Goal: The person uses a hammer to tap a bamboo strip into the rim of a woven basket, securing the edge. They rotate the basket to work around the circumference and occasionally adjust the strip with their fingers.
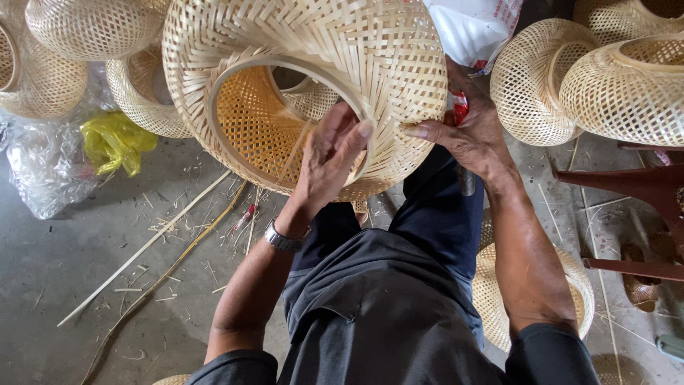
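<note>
Grey concrete floor (64, 264) fills the head view, littered with bamboo shavings and two long bamboo strips (153, 267) that lie well to the left of the left hand. Beyond that hand sit a crumpled yellow bag (114, 142) and clear plastic sheeting (43, 171). Finished woven shades crowd the edges: a group (92, 28) beyond and left of the left hand, two more (605, 85) just right of the right hand, and one (581, 285) low by the right forearm.

A large bamboo basket (313, 50) rests over the person's knees, its round hoop mouth tilted toward the camera, so its axis runs from the lap up and away. The left hand (329, 160) lies flat across the lower rim of the mouth, fingers together and stretched, tips pressing the hoop; it grips nothing that shows. The right hand (467, 135) braces the outer wall at the basket's right side, thumb on the weave, with something red partly hidden behind its fingers; whether it grips that I cannot tell. The left hand is nearer the rim; the opening lies just beyond its fingertips.
</note>
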